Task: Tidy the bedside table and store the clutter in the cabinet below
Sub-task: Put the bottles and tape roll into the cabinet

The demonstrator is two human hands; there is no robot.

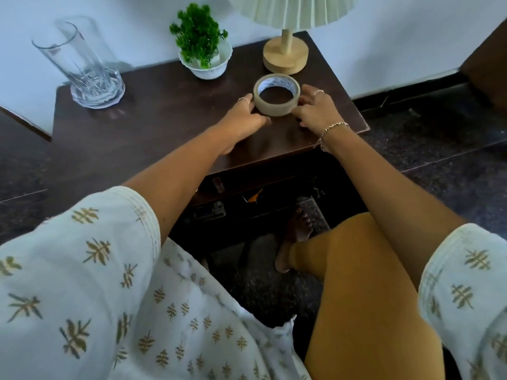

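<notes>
A roll of beige tape lies flat on the dark wooden bedside table, toward its right front. My left hand holds the roll's left side, fingers against the wall and thumb at its front. My right hand touches the roll's right side with spread fingers, its thumb resting on the tabletop. Under the table's front edge the cabinet stands open and dark, with a few small items dimly visible on its shelves.
A tall empty glass stands at the table's back left. A small green plant in a white bowl and a lamp with a wooden base stand along the back by the white wall. My knee and foot are in front of the cabinet.
</notes>
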